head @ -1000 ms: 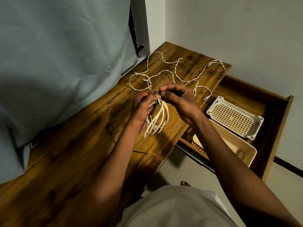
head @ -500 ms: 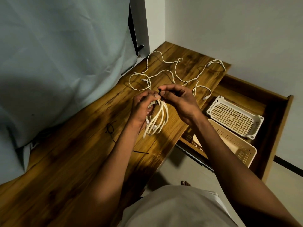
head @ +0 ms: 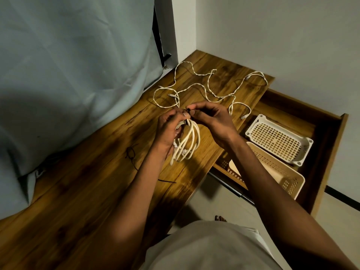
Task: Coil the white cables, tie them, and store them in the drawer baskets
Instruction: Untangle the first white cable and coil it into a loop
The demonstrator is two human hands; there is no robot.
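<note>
Counter [head: 93, 191] carries loose cables [head: 206, 88] at far corner; drawer baskets [head: 280, 139] wait off right edge. Coiled cable [head: 187, 145] held above counter middle: left hand [head: 168, 129] grip wraps loops, right hand [head: 212, 119] pinches dark tie [head: 188, 109] to bind.

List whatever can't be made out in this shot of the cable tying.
- Head view: the tie at the top of the coiled cable is too small and dark, covered by the left hand and right hand.
- The beige basket is partly behind the right forearm; its contents are unclear.
- The drawer interior is in shadow.
</note>
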